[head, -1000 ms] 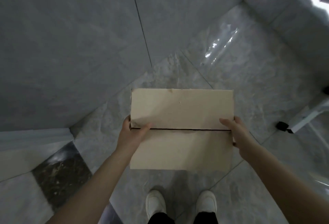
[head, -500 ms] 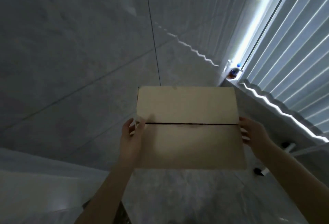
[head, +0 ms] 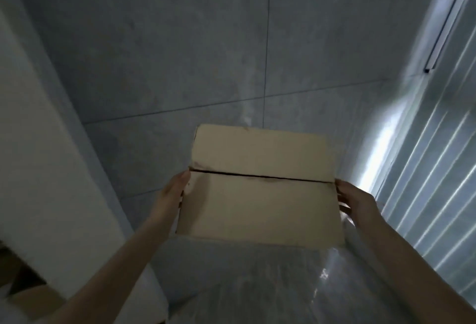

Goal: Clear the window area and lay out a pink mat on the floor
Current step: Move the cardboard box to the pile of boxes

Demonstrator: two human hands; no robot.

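A closed brown cardboard box (head: 260,187) with a dark seam across its top is held out in front of me at chest height. My left hand (head: 172,195) grips its left side at the seam. My right hand (head: 358,202) grips its right side. The box is roughly level, its far edge toward the grey tiled wall. No pink mat is in view.
A grey tiled wall (head: 180,61) fills the view ahead. Window blinds (head: 438,169) with bright light run down the right. A white surface (head: 33,143) stands at the left, with brown cardboard (head: 28,295) below it. Glossy floor (head: 257,285) lies beneath the box.
My view has swung up from the floor and my feet to the wall and window. The box stays held in both hands and has risen with them.
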